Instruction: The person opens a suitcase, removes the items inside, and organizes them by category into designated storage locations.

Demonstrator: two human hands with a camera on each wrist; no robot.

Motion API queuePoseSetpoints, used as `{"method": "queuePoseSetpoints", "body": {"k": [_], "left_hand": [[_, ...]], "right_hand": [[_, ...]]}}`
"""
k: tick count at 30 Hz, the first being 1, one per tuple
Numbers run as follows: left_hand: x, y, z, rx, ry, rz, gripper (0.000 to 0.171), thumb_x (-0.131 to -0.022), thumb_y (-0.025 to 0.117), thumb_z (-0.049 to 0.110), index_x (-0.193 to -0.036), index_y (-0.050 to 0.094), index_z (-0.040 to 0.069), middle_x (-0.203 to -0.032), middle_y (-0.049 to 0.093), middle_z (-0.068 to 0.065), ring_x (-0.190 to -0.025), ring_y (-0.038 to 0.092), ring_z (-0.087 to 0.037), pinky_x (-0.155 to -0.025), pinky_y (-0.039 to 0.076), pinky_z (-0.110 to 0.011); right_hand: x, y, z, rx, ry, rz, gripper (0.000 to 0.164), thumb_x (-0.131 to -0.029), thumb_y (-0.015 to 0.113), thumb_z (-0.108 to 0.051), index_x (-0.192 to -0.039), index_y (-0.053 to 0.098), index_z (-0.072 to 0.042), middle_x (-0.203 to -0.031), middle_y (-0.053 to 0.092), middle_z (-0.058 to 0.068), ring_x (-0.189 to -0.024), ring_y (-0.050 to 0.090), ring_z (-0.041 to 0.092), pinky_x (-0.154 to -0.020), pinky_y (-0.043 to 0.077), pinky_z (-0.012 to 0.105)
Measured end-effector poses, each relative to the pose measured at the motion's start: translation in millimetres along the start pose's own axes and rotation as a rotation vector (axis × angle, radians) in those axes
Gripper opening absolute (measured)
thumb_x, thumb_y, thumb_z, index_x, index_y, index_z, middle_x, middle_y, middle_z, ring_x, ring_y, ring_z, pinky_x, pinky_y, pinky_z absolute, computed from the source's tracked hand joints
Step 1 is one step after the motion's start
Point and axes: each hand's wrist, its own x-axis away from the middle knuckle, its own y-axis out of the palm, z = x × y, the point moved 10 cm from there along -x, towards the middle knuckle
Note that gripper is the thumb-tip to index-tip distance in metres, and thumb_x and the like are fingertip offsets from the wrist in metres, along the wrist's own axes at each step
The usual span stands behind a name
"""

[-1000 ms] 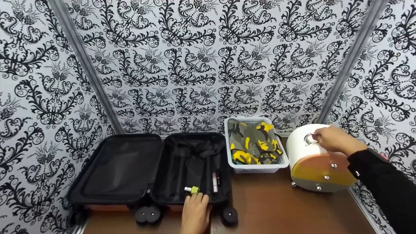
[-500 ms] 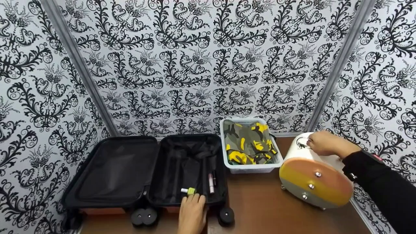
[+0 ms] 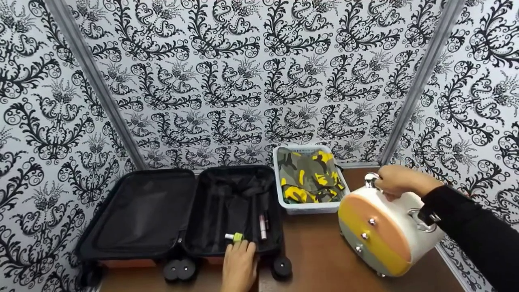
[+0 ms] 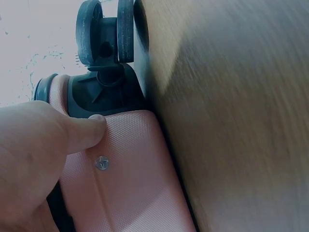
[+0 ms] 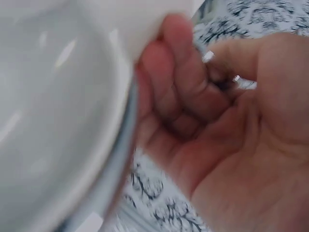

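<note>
An open suitcase [image 3: 146, 215] with black lining and a pink shell [image 4: 140, 159] lies flat at the left. My left hand [image 3: 239, 263] grips the near rim of its right half, fingers over the edge and thumb [image 4: 89, 133] on the outer shell. At the right is a rounded white drawer box [image 3: 373, 239] with orange, yellow and grey bands, each with a silver knob. My right hand [image 3: 401, 180] holds it by a silver handle [image 3: 371, 180] on top, fingers curled in the right wrist view. The box stands tilted, its front turned toward the left.
A white basket [image 3: 312, 209] with folded camouflage cloth [image 3: 310, 174] stands between suitcase and box. Inside the suitcase lie a pink-and-white tube [image 3: 262, 227] and a small white-and-green item [image 3: 235, 236]. Suitcase wheels [image 3: 282, 267] jut out over the brown table [image 3: 312, 251]. Patterned walls enclose the table.
The right hand has pulled the drawer box left and nearer to me, turning and tilting it so its front faces more to the left. The left hand stays on the suitcase rim.
</note>
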Motion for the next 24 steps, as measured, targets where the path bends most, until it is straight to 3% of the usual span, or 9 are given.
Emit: {"method": "queuePoseSetpoints", "body": {"k": [8, 16, 24], "left_hand": [[-0.3, -1.6, 0.5, 0.011, -0.003, 0.013, 0.045, -0.067, 0.099, 0.025, -0.087, 0.06, 0.017, -0.082, 0.061, -0.001, -0.078, 0.06, -0.025, -0.069, 0.035, -0.038], [-0.3, 3.0, -0.9, 0.01, -0.021, -0.061, 0.043, -0.07, 0.099, 0.026, -0.09, 0.062, 0.017, -0.085, 0.063, -0.001, -0.08, 0.062, -0.025, -0.069, 0.035, -0.038], [-0.6, 6.3, -1.3, 0.016, -0.036, -0.09, 0.041, -0.072, 0.099, 0.026, -0.092, 0.064, 0.016, -0.087, 0.064, -0.002, -0.083, 0.062, -0.026, -0.073, 0.04, -0.04]], "right_hand": [[2.3, 5.2, -10.5, -0.048, 0.012, -0.046, 0.033, -0.105, 0.052, -0.013, -0.08, 0.071, -0.004, -0.067, 0.073, 0.006, -0.06, 0.068, 0.018, -0.063, 0.062, 0.035], [2.7, 8.9, -17.4, -0.083, 0.05, -0.107, 0.033, -0.106, 0.051, -0.012, -0.084, 0.073, -0.002, -0.073, 0.076, 0.009, -0.064, 0.072, 0.017, -0.067, 0.065, 0.036], [-1.5, 13.3, -27.0, -0.114, 0.077, -0.126, 0.034, -0.107, 0.051, -0.017, -0.087, 0.073, -0.002, -0.075, 0.078, 0.009, -0.065, 0.074, 0.018, -0.068, 0.066, 0.036]]}}
